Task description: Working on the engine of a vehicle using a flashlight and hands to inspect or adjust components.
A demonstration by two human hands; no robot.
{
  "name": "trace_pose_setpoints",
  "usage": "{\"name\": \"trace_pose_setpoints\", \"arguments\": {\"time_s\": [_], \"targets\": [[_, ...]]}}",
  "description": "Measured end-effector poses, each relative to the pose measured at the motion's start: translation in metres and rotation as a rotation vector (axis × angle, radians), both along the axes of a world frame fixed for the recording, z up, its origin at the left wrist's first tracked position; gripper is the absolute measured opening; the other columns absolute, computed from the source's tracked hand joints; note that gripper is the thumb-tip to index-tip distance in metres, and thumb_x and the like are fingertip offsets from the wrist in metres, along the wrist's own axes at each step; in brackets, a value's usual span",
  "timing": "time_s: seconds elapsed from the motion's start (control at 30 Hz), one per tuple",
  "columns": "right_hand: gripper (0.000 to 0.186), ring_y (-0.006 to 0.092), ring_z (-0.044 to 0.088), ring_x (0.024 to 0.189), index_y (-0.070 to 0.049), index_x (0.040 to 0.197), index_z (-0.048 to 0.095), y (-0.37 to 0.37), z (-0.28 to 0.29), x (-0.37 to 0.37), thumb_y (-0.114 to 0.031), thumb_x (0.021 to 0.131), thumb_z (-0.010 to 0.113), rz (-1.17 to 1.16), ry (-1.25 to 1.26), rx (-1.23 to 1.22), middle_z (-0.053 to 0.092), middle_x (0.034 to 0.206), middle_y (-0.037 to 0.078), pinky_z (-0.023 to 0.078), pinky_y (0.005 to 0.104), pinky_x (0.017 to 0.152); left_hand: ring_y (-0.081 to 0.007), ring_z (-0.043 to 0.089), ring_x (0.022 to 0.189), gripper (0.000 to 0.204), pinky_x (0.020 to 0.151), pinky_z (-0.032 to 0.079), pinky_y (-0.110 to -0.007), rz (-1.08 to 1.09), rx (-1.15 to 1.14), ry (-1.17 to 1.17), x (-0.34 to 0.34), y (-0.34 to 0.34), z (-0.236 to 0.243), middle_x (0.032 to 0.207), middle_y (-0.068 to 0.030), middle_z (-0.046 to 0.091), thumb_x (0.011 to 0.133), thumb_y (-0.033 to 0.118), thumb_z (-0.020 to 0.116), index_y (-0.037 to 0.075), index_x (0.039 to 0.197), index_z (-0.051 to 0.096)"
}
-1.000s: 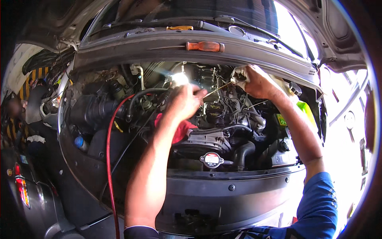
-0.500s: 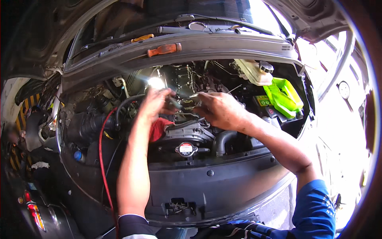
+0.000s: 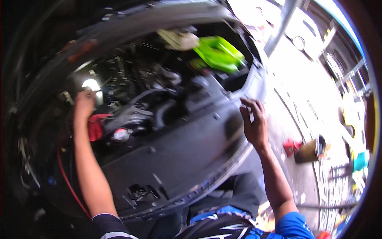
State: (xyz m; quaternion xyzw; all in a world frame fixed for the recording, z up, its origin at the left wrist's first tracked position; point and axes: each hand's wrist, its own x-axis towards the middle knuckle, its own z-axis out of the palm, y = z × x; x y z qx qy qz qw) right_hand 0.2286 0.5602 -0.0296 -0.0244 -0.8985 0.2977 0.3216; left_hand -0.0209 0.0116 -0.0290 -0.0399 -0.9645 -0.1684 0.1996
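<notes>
My left hand (image 3: 84, 104) reaches over the engine bay, beside a bright light (image 3: 91, 84). Its fingers are smeared by motion, so whatever they may grip does not show. A red cloth (image 3: 95, 126) lies just below it, near the radiator cap (image 3: 120, 135). My right hand (image 3: 255, 125) is held up over the car's front right edge, fingers apart and nothing in them. Between the hands stretch the blurred engine and the black front cover (image 3: 179, 155).
A bright green tray (image 3: 221, 55) sits at the bay's far right, beside a cream reservoir (image 3: 179, 42). The red hose (image 3: 67, 185) runs down at left. An orange handle (image 3: 82, 49) rests on the cowl. On the floor at right stand a bucket (image 3: 308, 151) and a red container (image 3: 291, 147).
The view has swung to the right. My right hand has left the engine's middle, where both hands were close together, and moved out to the front right edge. My left hand stays over the engine.
</notes>
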Motion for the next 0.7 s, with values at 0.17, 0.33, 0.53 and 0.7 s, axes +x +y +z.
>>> {"name": "trace_pose_setpoints", "arguments": {"time_s": [0.17, 0.33, 0.53, 0.7], "targets": [[0.021, 0.024, 0.065, 0.089, -0.004, 0.116, 0.07, 0.086, -0.017, 0.071, -0.016, 0.1, 0.064, -0.144, -0.02, -0.075, 0.067, 0.109, 0.012, 0.052, 0.0336, 0.077, -0.0194, 0.066, 0.095, 0.038, 0.088, 0.049, -0.036, 0.031, 0.075, -0.182, -0.018, -0.027, 0.003, 0.102, -0.0141, 0.074, 0.101, 0.031, 0.06, -0.003, 0.114, 0.072], [0.026, 0.017, 0.066, 0.097, -0.004, 0.119, 0.071, 0.147, -0.044, 0.151, -0.022, 0.104, 0.06, -0.361, -0.147, -0.324, 0.071, 0.111, 0.01, 0.051, 0.03, 0.084, -0.0227, 0.065, 0.099, 0.042, 0.094, 0.047, -0.036, -0.072, 0.023, -0.169, -0.026, -0.035, 0.001, 0.104, -0.0157, 0.073, 0.103, 0.033, 0.058, -0.005, 0.117, 0.069], [0.028, 0.0084, 0.056, 0.08, -0.002, 0.117, 0.072, 0.193, -0.137, 0.23, -0.024, 0.101, 0.063, -0.451, -0.5, -0.585, 0.067, 0.09, 0.002, 0.048, 0.0274, 0.069, -0.0193, 0.062, 0.1, 0.042, 0.095, 0.045, -0.033, -0.132, 0.005, -0.254, -0.033, -0.057, 0.008, 0.107, -0.0132, 0.072, 0.103, 0.032, 0.058, -0.006, 0.118, 0.068], [0.036, 0.0173, 0.065, 0.077, 0.0, 0.116, 0.071, 0.192, -0.254, 0.295, -0.03, 0.097, 0.065, -0.442, -0.941, -0.704, 0.071, 0.086, 0.01, 0.053, 0.0342, 0.075, -0.0158, 0.059, 0.097, 0.037, 0.091, 0.045, -0.032, -0.117, -0.048, -0.441, -0.02, -0.067, 0.044, 0.105, -0.0063, 0.069, 0.105, 0.031, 0.057, -0.001, 0.119, 0.068]]}}
